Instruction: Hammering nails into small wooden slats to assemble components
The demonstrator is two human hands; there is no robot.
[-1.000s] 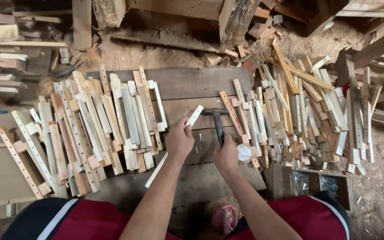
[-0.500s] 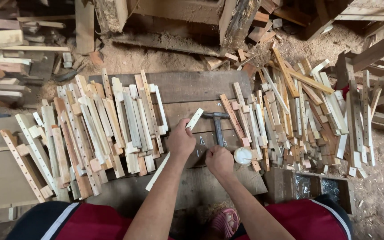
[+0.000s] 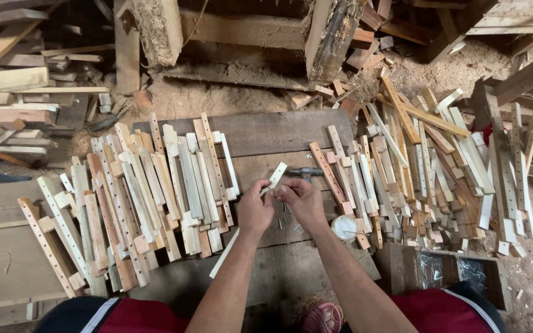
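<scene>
I see left hand [image 3: 255, 208] gripping the pale wood strip [image 3: 274, 176], slanted over the dark work board [image 3: 266, 132] | right hand [image 3: 301, 198] pinched at the strip, contents hidden | hammer [image 3: 306, 172] lies just beyond | risk: strip twists, fingertips crowd the loose nails [image 3: 288, 221]

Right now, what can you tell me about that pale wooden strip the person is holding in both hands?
The pale wooden strip is a long, thin, flat slat of light, unfinished wood with squared ends. It lies slanted, its upper end pointing away over the dark plank bench, its lower end reaching back toward the person's knees. The left hand grips it around the middle, and the right hand meets it there with pinched fingertips. Its middle is hidden by the hands. The hammer lies just behind.
</scene>
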